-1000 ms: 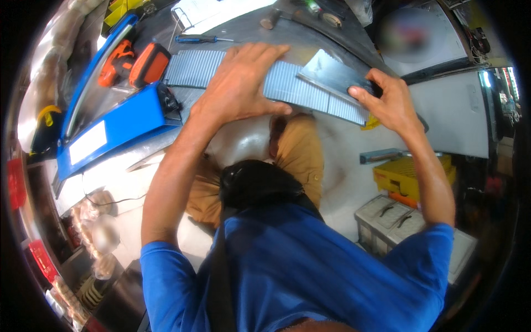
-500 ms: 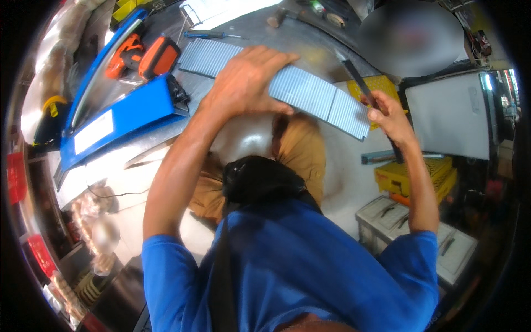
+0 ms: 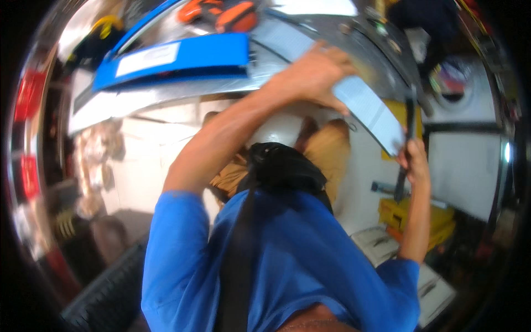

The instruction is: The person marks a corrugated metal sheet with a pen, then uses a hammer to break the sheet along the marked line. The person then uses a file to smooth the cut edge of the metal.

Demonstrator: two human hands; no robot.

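A long, pale ribbed strip point(image 3: 370, 110) slants across the metal work surface, blurred by motion. My left hand point(image 3: 326, 77) grips it from above, fingers over the far edge and thumb along the near one, hiding its middle. At the strip's right end, my right hand point(image 3: 412, 157) is closed round a long dark flat tool point(image 3: 409, 110), which stands nearly edge-on, pointing away from me. Whether the tool touches the strip, I cannot tell.
A blue panel point(image 3: 215, 52) with a white label lies at upper left, with an orange power tool point(image 3: 235, 16) behind it. Yellow cases point(image 3: 404, 213) and a pale box point(image 3: 373, 246) are stacked at lower right. Assorted small items sit along the back of the metal surface point(image 3: 249, 82).
The tool in my right hand has turned from flat over the strip to edge-on beside it. The view has swung, and the strip now slants more steeply, its right end lower in view.
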